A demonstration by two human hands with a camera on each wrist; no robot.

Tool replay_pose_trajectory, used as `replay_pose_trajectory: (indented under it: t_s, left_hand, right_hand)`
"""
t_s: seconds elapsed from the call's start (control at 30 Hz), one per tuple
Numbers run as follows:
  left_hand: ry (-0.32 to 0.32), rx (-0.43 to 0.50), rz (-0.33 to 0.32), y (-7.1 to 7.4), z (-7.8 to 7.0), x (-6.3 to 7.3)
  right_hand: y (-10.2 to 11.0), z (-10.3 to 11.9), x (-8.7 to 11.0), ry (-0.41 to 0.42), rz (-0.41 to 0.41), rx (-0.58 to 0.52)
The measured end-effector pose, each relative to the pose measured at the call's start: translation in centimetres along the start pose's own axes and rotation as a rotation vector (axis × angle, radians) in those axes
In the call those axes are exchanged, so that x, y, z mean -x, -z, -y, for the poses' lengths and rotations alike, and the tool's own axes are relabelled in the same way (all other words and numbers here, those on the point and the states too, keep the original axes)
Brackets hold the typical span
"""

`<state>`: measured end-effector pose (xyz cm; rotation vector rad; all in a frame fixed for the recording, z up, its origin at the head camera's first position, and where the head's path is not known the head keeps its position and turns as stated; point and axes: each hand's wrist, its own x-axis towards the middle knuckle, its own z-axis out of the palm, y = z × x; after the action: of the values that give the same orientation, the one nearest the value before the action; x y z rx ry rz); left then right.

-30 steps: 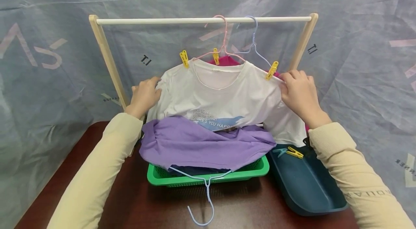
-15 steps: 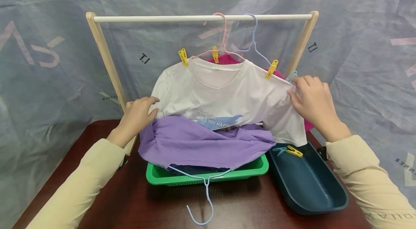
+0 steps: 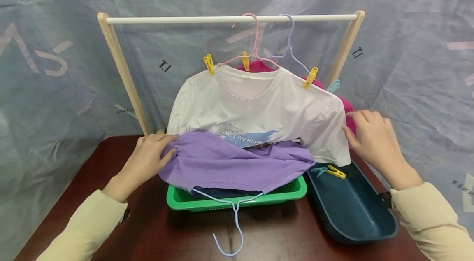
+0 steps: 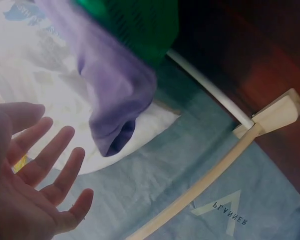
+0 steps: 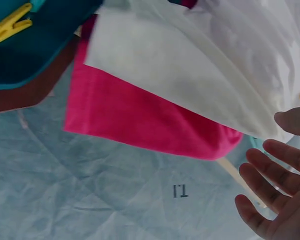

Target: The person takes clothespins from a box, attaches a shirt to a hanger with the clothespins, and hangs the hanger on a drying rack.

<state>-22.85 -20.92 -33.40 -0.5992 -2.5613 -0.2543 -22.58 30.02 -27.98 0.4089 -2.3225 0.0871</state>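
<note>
A white T-shirt (image 3: 274,96) with printed lettering hangs from a pink hanger (image 3: 255,43), yellow clothespins (image 3: 311,78) at its shoulders. Behind it shows a magenta garment (image 5: 140,115) on a blue hanger (image 3: 290,47). My left hand (image 3: 148,152) is by the left end of a purple garment (image 3: 233,166); the left wrist view shows its fingers spread, holding nothing. Off the shirt's right sleeve, my right hand (image 3: 375,139) has loosely bent fingers with nothing in them. The purple garment lies over a green basket (image 3: 237,203), a light blue hanger (image 3: 237,222) sticking out in front.
A drying rack with a white bar (image 3: 166,19) and wooden legs (image 3: 124,75) stands over the table (image 3: 148,228). To the right is a dark teal bin (image 3: 352,203) holding a yellow clothespin (image 3: 336,172) and a blue one (image 3: 319,171). A blue clothespin (image 3: 334,86) sits near the magenta garment.
Both hands have let go of the white shirt's sleeves and moved down and outward. The right sleeve now hangs loose, and the blue clothespin behind it has come into view.
</note>
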Motion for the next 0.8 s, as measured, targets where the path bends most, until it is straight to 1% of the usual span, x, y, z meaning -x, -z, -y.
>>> replay_pose_trajectory:
  t_s: [0.1,0.3,0.4,0.53,0.6,0.73,0.8]
  left_hand:
    - [-0.027,-0.006,-0.016,-0.3,-0.3,0.8]
    - [-0.087,-0.034,-0.048,-0.8,-0.6,2.5]
    - [-0.122,-0.049,-0.052,-1.0,-0.5,3.5]
    - [-0.171,-0.072,-0.033,-1.1,-0.2,4.5]
    - [-0.189,-0.075,-0.012,-1.2,-0.1,4.9]
    - [-0.209,-0.076,0.03,-1.4,0.0,5.5]
    - [-0.215,-0.08,0.034,-1.6,0.1,5.7]
  right_hand:
    - [-0.3,-0.4,0.9,-0.006,0.003,0.002]
    - [-1.4,-1.2,3.0,0.031,-0.012,0.001]
    - [-2.0,-1.5,4.1,0.025,0.004,-0.01]
    - [-2.8,-1.7,5.3,-0.004,0.035,-0.021]
    - [-3.2,-1.8,5.9,-0.019,0.056,-0.026]
    - [-4.0,-2.1,7.0,-0.038,0.092,-0.023]
    - [-4.5,-2.2,7.6,-0.038,0.1,-0.021]
